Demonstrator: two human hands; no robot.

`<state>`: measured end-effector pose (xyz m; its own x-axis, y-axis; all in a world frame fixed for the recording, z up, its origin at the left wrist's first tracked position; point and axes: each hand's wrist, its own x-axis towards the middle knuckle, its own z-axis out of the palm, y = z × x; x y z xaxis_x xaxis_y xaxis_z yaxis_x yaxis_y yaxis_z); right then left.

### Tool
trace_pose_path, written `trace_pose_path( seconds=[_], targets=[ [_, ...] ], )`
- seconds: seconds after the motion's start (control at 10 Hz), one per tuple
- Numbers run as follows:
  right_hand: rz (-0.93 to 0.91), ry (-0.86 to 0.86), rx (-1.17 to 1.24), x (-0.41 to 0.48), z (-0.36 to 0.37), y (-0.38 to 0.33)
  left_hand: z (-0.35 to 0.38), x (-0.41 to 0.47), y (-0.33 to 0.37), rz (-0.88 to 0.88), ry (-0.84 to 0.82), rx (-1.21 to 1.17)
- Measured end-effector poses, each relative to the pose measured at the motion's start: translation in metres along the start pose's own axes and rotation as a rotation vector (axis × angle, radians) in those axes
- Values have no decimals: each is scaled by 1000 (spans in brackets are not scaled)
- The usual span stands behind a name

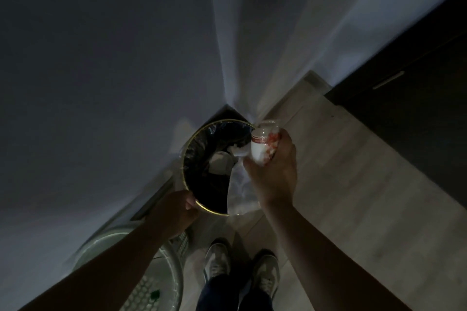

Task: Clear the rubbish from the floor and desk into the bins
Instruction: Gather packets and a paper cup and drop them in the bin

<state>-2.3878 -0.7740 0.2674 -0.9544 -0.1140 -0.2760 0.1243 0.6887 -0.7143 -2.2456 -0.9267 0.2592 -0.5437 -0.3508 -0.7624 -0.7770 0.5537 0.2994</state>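
Pointing clear-end away, cup (264,146) in right hand (274,174); left hand (174,212) grips bin (184,159).

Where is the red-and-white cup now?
In the head view the cup is right of centre, gripped in the right hand at the right rim of the bin; the left hand holds the near rim.

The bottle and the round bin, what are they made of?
The see-through bottle with a white and red label, gripped by the right hand, looks like thin clear plastic: light shines through it. The round black bin has a shiny gold rim, perhaps metal; the dim light leaves that open. Its wrinkled, glossy liner looks like plastic film.
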Motion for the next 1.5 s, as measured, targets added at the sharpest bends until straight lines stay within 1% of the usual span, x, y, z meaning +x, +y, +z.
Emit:
trace_pose_path(
  seconds=[0.1, 0.2, 0.4, 0.5, 0.6, 0.7, 0.8, 1.0, 1.1, 1.2, 1.3, 1.4, 1.5],
  targets=[
    [-72, 44, -41, 3, 30, -1, 2, 1, -15, 3, 1, -3],
    [-119, -39, -153, -3, 49, 5, -2, 2, -27, -8, -6, -17],
    [-23, -396, -438, -18, 51, 6, -13, -5, -36, -35, -4, -7],
    [7, -478, -490, -16, 48, 1, -21, -13, -28, -29, 4, 6],
    [-64, -547, -551, -10, 45, -2, -27, -18, -26, -36, 7, -11],
    [-141, -604, -491, -9, 39, -6, -34, -24, -27, -29, 44, -4],
    [-169, -634, -530, -14, 24, -16, -41, -43, -15, -30, 29, -15],
    [-274, -671, -656, -27, -24, -41, -59, -75, -3, -3, 28, -7],
    [-337, -671, -710, -33, -57, -67, -81, -105, 14, 6, 50, 29],
    [-437, -683, -761, -47, -103, -105, -106, -147, 37, -15, 73, 69],
    [-526, -719, -805, -60, -142, -140, -122, -181, 55, -19, 123, 99],
    [-645, -731, -839, -80, -196, -191, -170, -269, 99, -32, 162, 86],
    [-764, -755, -850, -102, -249, -250, -196, -330, 109, 22, 245, 110]
  ],
)
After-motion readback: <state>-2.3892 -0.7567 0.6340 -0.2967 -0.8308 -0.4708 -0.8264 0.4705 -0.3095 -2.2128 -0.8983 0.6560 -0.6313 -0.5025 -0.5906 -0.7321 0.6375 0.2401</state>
